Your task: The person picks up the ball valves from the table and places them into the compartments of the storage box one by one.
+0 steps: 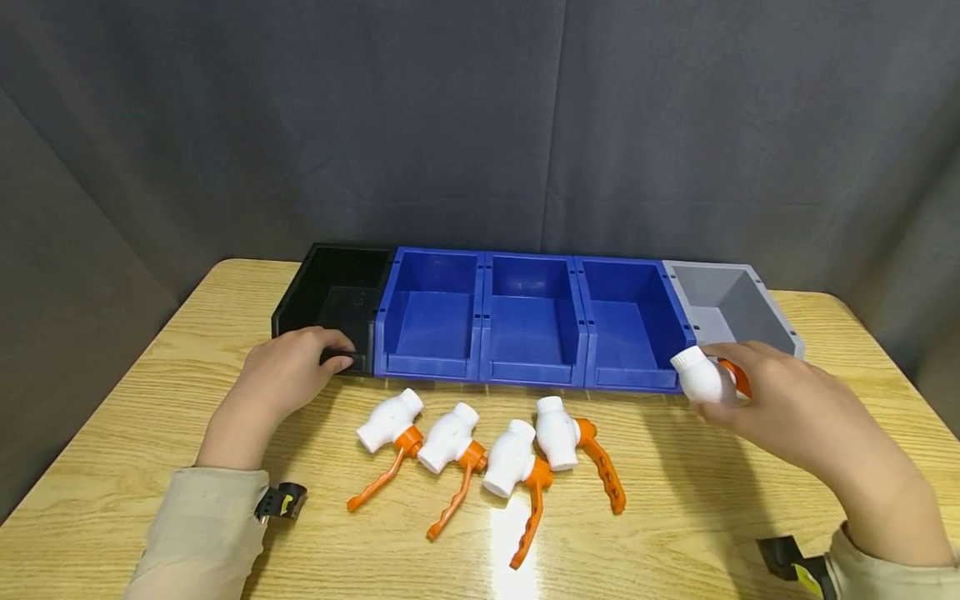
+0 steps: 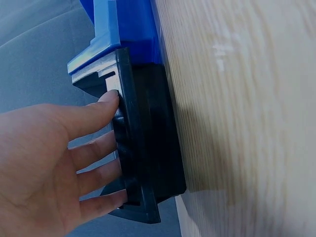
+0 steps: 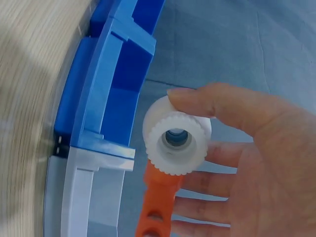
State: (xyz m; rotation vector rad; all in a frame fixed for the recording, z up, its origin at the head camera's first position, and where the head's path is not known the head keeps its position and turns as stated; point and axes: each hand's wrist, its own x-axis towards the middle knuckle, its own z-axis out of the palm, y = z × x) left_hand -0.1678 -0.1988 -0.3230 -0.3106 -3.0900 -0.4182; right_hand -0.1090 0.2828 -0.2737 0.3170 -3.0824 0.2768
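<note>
My right hand (image 1: pixel 772 400) holds a white ball valve (image 1: pixel 703 375) with an orange lever, above the table before the grey bin. In the right wrist view the thumb lies on the white body (image 3: pixel 177 143), whose ribbed open end faces the camera; the fingers are behind it, near the orange lever (image 3: pixel 157 207). At the far left my left hand (image 1: pixel 292 367) grips the front rim of the black bin (image 2: pixel 133 143), thumb at the lip. Between the hands several similar valves lie in a row, among them one on the right (image 1: pixel 557 433) and one on the left (image 1: pixel 390 421).
Three blue bins (image 1: pixel 534 371) stand side by side between the black bin and the grey bin (image 1: pixel 738 292). All stand along the back of the wooden table (image 1: pixel 135 450). A dark grey curtain (image 1: pixel 480 125) hangs behind them.
</note>
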